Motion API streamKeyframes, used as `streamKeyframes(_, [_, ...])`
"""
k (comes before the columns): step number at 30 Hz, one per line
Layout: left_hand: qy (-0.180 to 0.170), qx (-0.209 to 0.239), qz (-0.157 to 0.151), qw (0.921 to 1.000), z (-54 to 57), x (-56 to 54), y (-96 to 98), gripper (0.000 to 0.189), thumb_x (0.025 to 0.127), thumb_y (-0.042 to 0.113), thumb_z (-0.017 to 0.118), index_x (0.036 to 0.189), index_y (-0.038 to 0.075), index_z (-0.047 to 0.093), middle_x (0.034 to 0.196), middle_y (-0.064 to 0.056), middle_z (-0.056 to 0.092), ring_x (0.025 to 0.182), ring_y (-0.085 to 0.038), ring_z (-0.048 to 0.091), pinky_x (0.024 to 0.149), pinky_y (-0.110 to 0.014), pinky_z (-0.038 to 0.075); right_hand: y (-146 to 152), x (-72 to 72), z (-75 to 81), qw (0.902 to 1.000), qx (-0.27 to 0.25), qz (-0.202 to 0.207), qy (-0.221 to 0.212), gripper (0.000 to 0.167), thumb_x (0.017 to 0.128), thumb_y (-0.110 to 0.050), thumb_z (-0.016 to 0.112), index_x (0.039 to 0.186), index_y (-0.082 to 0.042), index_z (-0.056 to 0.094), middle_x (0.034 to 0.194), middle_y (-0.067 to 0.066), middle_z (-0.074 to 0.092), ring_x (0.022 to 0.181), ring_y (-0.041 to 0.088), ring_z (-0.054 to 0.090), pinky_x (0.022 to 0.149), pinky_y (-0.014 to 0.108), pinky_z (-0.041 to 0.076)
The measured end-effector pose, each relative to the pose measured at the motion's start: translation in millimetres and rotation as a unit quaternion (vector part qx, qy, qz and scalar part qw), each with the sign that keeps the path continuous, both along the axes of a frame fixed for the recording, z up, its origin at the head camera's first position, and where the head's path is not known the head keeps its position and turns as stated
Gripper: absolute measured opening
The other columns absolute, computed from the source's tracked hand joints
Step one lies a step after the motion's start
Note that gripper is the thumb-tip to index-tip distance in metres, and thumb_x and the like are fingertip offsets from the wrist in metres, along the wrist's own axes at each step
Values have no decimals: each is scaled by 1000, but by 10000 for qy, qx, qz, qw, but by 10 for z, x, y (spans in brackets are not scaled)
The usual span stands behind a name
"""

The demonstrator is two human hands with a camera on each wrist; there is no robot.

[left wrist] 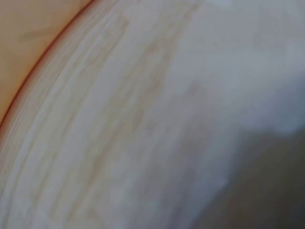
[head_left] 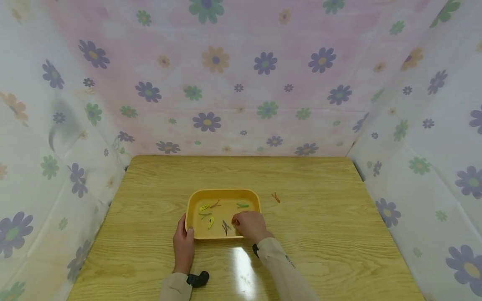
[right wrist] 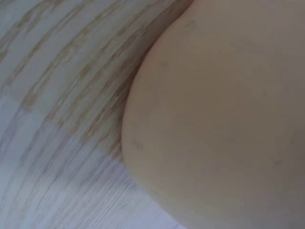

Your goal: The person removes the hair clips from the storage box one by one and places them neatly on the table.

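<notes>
A shallow yellow tray (head_left: 224,193) lies on the table with several small, slim clips inside, which look like hair clips. My left hand (head_left: 183,246) grips its left front corner, thumb over the rim. My right hand (head_left: 250,225) reaches over the right front rim, fingers bent down toward the tray floor; I cannot tell whether a clip is between the fingertips. Just left of them lies a dark grey clip (head_left: 226,227). Farther in are a green clip (head_left: 242,205), a yellow clip (head_left: 211,223) and a pinkish clip (head_left: 215,204). Skin fills much of the right wrist view.
An orange clip (head_left: 276,197) lies on the wood-grain table (head_left: 320,217), right of the tray. Flowered cloth (head_left: 241,75) encloses the table at the back and both sides. Light glares off the tabletop in front of the tray.
</notes>
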State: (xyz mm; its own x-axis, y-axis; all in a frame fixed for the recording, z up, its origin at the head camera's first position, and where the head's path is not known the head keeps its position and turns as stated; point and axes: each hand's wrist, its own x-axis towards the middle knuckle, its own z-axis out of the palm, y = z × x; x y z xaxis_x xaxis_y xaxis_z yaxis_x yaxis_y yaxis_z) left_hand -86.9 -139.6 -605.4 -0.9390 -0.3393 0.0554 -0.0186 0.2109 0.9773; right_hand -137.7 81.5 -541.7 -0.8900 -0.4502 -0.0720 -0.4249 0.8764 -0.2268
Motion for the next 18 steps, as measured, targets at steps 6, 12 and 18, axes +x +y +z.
streamKeyframes(6, [76,-50,6,10000,5,-11,0,49,90,8,40,135,27,37,135,8,39,120,-8,39,88,-9,36,10,-26,0,9992,-78,272,-298,24,82,-14,57,85,-33,71,82,-18,63,61,1,53,45,19,39])
streamKeyframes(12, [87,-160,33,9998,0,-16,-10,49,90,9,40,134,30,37,134,10,40,119,-6,39,88,-11,36,22,-43,12,9969,-183,534,-552,19,83,-20,57,89,-32,70,82,-19,62,62,0,52,49,20,41])
streamKeyframes(18, [63,-139,-27,9999,-10,-8,-5,48,91,8,40,135,28,37,134,7,40,120,-8,39,90,-15,38,20,-37,22,9952,-217,499,-811,14,81,-35,63,93,-28,68,80,-18,61,63,-1,52,53,20,44])
